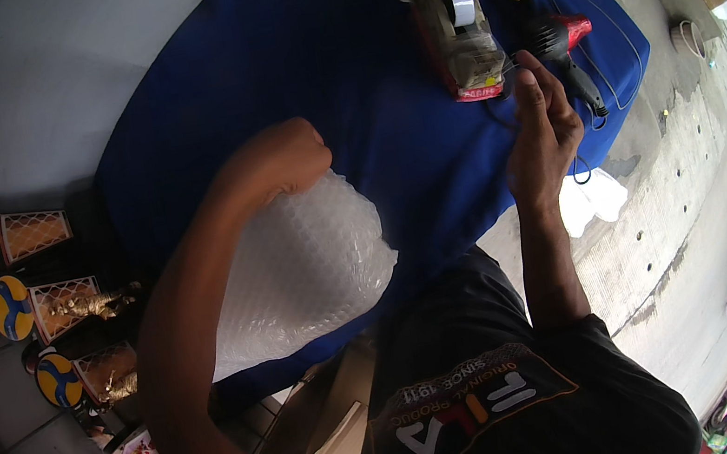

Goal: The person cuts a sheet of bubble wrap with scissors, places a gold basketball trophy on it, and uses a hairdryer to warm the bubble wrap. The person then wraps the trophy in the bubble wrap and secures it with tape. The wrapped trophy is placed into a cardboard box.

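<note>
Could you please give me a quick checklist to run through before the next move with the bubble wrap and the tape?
1. Left hand pressing on the bubble-wrapped bundle: ok, the fist rests on its top.
2. Bundle fully on the blue table: cannot tell, its near edge is hidden by the arm.
3. Tape dispenser within reach: ok, right hand is just beside it.
4. Right hand holding a tape strip: cannot tell, the fingers are pinched but no tape shows.
5. Heat gun clear of the bundle: ok, it lies apart.
</note>
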Demonstrator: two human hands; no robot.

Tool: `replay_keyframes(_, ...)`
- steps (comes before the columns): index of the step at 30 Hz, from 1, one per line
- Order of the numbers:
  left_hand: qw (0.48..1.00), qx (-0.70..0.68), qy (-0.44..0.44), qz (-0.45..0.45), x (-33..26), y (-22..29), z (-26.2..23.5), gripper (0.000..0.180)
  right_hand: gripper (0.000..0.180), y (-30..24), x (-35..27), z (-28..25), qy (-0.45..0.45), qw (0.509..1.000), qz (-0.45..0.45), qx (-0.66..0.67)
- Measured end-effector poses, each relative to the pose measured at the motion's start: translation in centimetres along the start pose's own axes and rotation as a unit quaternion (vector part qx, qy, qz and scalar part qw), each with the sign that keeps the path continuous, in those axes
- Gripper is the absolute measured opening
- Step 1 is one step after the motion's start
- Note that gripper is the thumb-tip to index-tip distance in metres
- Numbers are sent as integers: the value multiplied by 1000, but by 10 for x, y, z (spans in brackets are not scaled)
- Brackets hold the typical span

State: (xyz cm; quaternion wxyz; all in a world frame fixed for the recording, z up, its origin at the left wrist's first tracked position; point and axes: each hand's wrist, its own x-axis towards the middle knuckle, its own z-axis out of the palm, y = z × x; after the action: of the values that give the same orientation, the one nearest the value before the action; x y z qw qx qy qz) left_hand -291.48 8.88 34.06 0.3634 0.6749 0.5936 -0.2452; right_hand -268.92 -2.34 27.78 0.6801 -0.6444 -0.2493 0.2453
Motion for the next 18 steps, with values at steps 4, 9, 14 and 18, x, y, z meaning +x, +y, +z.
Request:
replay_keyframes(4,999,12,-20,-23,0,2,-1,23,14,56,-6,3,9,924,203,325)
replay_keyframes(9,999,30,-16,-3,4,-2,1,25,13,77,12,9,-250,814,381,360)
replay_keyframes(14,999,-33,-3,-3,6,-6,1,25,29,54,-14,66,-469,773,298,306)
replay_keyframes(18,998,-28,-13,-60,-2,-3,-6,23,34,62,-32,102,-571,754,288,149)
